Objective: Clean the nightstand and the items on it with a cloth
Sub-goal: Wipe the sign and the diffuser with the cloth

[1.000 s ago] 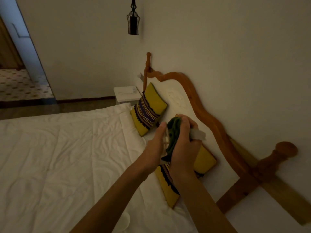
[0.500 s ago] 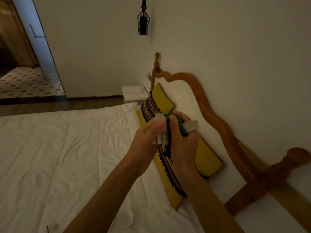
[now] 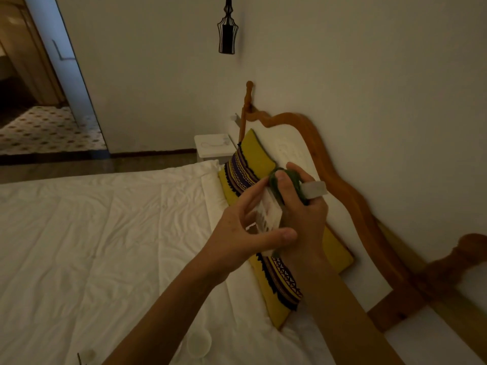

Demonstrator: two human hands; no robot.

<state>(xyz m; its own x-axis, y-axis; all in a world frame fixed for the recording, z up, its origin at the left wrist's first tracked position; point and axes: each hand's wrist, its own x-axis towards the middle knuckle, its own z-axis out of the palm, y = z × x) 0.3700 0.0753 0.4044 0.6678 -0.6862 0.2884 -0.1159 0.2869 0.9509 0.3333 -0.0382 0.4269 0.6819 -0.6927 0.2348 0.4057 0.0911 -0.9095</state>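
My left hand [image 3: 245, 233] pinches a small white box-like item [image 3: 268, 217] between fingers and thumb, above the bed. My right hand [image 3: 303, 212] grips a dark green cloth [image 3: 292, 180] against that item's far side; a pale end of the item [image 3: 315, 189] sticks out to the right past my fingers. A white nightstand [image 3: 214, 147] stands far off beside the bed's other side, with a thin cord-like thing on its top.
White bedding [image 3: 105, 246] fills the left and front. Two yellow patterned pillows [image 3: 253, 167] lean on the white headboard with its curved wooden frame [image 3: 342, 191]. A small pale round dish [image 3: 199, 343] lies on the bed near my left forearm. A black lamp [image 3: 227, 35] hangs above.
My left hand has closed onto the white item and now pinches it. Both hands shifted slightly right and up in the view, which has panned a little.
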